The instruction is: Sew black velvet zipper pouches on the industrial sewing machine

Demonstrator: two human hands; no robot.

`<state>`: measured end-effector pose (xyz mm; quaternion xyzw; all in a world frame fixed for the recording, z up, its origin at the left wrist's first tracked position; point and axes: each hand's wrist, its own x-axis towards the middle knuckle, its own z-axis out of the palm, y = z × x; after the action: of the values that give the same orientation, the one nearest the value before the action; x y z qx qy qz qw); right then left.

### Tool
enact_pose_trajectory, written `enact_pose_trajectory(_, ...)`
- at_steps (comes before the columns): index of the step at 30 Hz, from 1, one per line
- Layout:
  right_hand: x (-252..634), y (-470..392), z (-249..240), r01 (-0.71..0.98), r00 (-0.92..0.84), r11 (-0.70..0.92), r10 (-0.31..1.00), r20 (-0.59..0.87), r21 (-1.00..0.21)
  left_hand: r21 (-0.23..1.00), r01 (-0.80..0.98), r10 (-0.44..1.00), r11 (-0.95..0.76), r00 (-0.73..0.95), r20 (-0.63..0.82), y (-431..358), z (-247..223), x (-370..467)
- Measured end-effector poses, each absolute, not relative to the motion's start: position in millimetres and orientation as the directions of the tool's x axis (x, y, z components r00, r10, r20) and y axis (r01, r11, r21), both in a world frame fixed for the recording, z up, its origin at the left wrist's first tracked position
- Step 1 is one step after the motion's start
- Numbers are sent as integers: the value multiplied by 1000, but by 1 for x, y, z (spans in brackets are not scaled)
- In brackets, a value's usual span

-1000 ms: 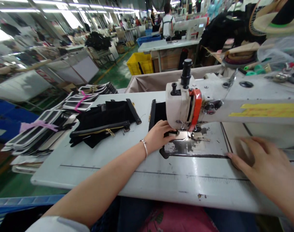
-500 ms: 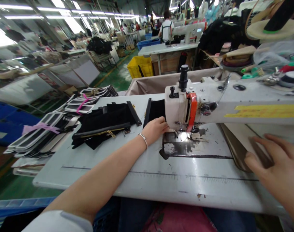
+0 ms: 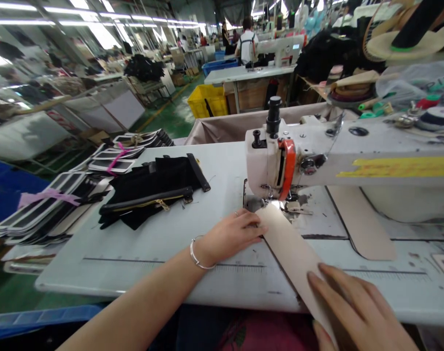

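A long beige panel (image 3: 294, 251) with a dark edge slants from the needle area of the white sewing machine (image 3: 263, 163) toward the front edge of the table. My left hand (image 3: 232, 236), with a bracelet at the wrist, pinches the panel's far corner just in front of the presser foot. Toward the near end, my right hand (image 3: 357, 304) grips the same panel, fingers over its right side and thumb at its lower part. A second beige panel (image 3: 368, 226) with a rounded end lies under the machine arm. Black zippered pieces (image 3: 152, 187) are piled left of the machine.
Tied stacks of framed dark panels (image 3: 48, 204) stand along the table's left end. A blue crate (image 3: 42, 319) is at lower left. Thread spools and a plastic bag (image 3: 415, 80) sit behind the machine. A yellow bin (image 3: 209, 101) and a person (image 3: 247, 46) are farther off.
My right hand has come left and nearer with a beige panel. My left hand has drawn back from beside the machine head onto its far end. The black piece beside the needle is gone from view.
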<state>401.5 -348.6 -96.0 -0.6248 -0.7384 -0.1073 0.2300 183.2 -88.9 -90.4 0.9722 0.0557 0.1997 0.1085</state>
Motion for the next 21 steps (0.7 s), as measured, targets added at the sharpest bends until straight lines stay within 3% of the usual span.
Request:
enact_pose_trajectory(4, 390, -303, -97, 927, -280, 350, 882, 378, -132, 190, 107, 179, -976, 893, 414, -83, -94, 184)
enact_pose_trajectory(10, 419, -255, -110, 878, -352, 428, 881, 315, -216, 199, 173, 240, -964, 890, 388, -76, -99, 182)
enact_pose_trajectory(21, 427, -239, -115, 842, -310, 437, 872, 379, -316, 259, 127, 226, -958, 888, 400, -72, -103, 189)
